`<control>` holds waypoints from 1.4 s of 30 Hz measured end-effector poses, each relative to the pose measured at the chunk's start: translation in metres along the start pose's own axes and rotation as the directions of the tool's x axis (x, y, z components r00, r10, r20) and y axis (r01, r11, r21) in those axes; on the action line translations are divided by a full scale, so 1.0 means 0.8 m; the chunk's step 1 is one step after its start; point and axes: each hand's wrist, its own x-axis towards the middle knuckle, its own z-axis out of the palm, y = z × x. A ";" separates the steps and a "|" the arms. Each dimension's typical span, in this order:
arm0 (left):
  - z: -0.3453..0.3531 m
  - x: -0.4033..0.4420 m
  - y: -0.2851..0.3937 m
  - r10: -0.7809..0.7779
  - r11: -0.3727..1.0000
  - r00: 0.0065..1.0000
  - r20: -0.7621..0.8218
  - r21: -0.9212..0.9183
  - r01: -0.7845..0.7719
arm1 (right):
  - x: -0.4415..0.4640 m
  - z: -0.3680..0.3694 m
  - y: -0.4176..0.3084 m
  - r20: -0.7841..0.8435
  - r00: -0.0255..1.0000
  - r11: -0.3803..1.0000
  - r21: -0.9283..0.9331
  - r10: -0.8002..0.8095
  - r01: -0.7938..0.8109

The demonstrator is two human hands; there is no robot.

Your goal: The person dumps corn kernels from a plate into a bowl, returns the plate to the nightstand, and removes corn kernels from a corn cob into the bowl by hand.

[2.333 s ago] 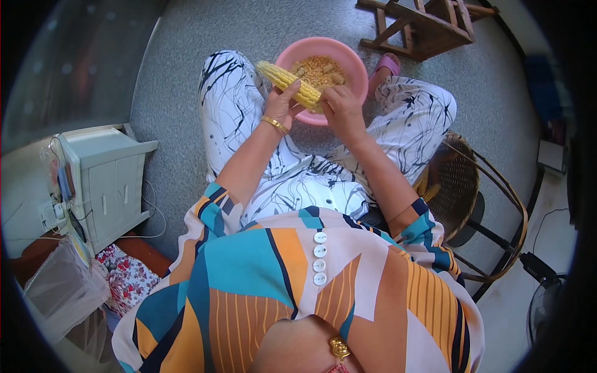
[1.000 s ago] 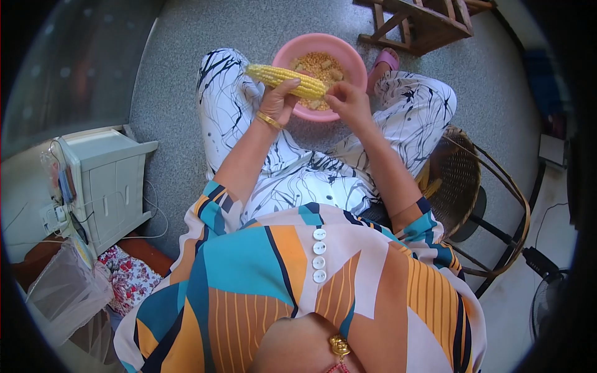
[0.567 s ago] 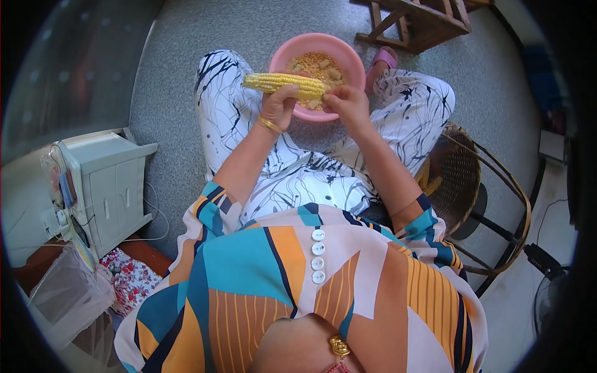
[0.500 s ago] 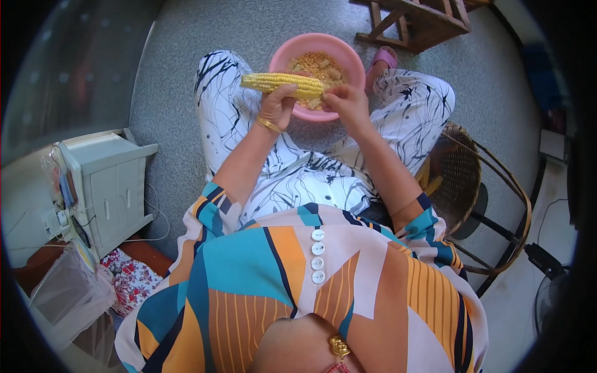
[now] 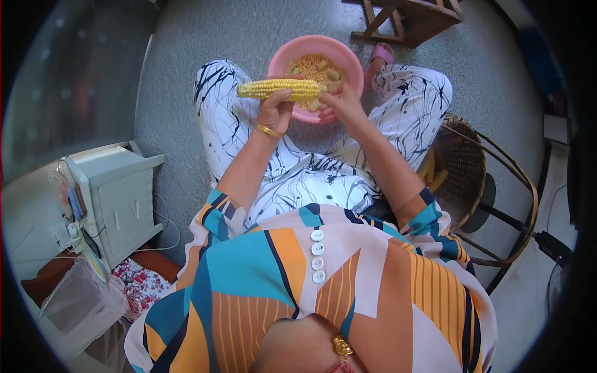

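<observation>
A yellow corn cob (image 5: 273, 89) lies almost level across the near left part of a pink basin (image 5: 280, 53). My left hand (image 5: 277, 109) is wrapped round its middle from below, thumb on top, with a gold bangle at the wrist. At the cob's right end is my right hand (image 5: 341, 107), its thumb and forefinger on the tip and the other fingers curled underneath. Loose corn kernels (image 5: 314, 64) and pieces of cob cover the bottom of the basin.
Beside my right knee is a wicker basket (image 5: 466, 168) with yellow cobs inside. A wooden stool (image 5: 423, 22) lies beyond my pink slipper (image 5: 383, 53). On the left stands a pale cabinet (image 5: 121, 199) with a cable, and on the right part of a fan (image 5: 555, 280).
The cob has turned from slanting down to the right to nearly level, its left end dropping toward me. My right hand's fingers have shifted at its tip. The view has tilted slightly.
</observation>
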 end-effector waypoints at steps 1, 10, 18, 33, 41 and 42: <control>0.000 -0.001 0.000 0.009 1.000 1.000 0.013 -0.008 -0.009 | -0.001 -0.001 -0.003 0.073 0.993 0.993 0.059 0.093 -0.098; 0.008 -0.003 0.005 0.048 0.986 0.999 0.021 -0.164 -0.044 | 0.005 -0.004 0.002 0.419 0.884 0.929 0.198 0.208 -0.313; 0.007 -0.003 0.002 0.039 0.979 0.999 0.025 -0.199 -0.034 | -0.009 0.001 -0.005 0.385 0.913 0.929 0.271 0.136 -0.253; 0.007 -0.002 0.002 0.043 0.968 0.999 -0.028 -0.245 -0.049 | -0.005 0.003 -0.004 0.386 0.903 0.854 0.392 0.186 -0.343; 0.010 -0.003 0.004 0.035 0.973 0.999 -0.031 -0.226 -0.041 | -0.001 0.000 0.008 0.390 0.919 0.886 0.400 0.067 -0.234; 0.010 -0.002 0.004 0.033 0.971 0.999 -0.038 -0.236 -0.041 | 0.000 0.000 0.007 0.389 0.919 0.885 0.402 0.068 -0.235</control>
